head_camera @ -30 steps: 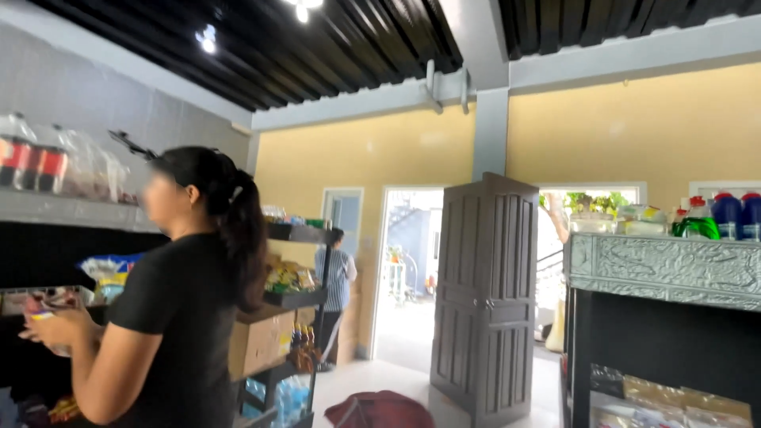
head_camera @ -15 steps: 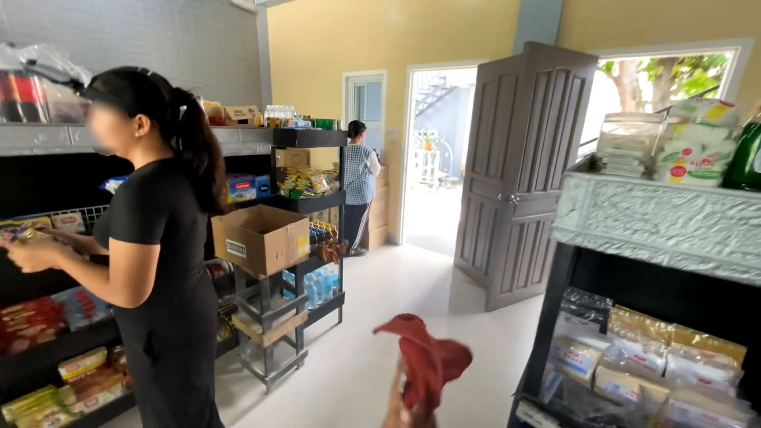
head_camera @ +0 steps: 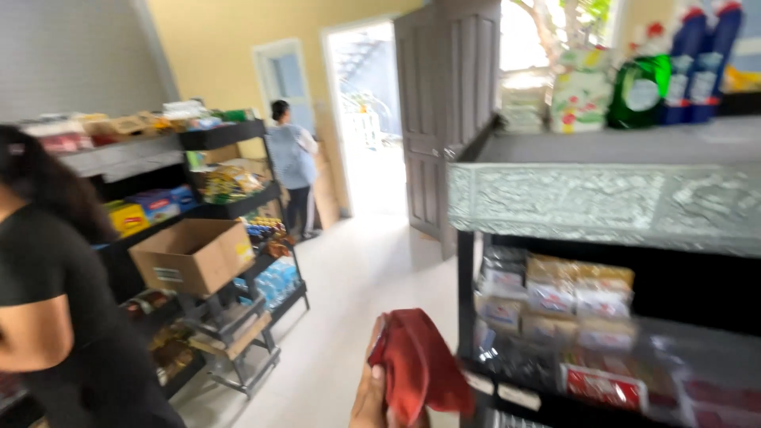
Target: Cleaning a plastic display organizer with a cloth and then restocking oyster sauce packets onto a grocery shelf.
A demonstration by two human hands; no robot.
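Note:
My left hand [head_camera: 369, 395] is raised at the bottom middle of the view, shut on a crumpled red cloth [head_camera: 418, 366]. The thumb lies along the cloth's left side. The cloth hangs just in front of the left end of a black shelf unit [head_camera: 468, 285] on my right, stocked with packets of goods [head_camera: 555, 297]. My right hand is out of view.
A person in a black top [head_camera: 55, 309] stands close at the left by dark shelves of goods, with a cardboard box [head_camera: 194, 255] on a rack. Another person [head_camera: 290, 162] stands further back near an open doorway [head_camera: 369, 119]. Bottles [head_camera: 674, 67] stand on the right shelf top. A white tiled floor [head_camera: 349, 301] runs between.
The view has swung down and to the right, closer to the right shelf unit. My hand with the red cloth has risen higher into view. The person in black has slid to the left edge.

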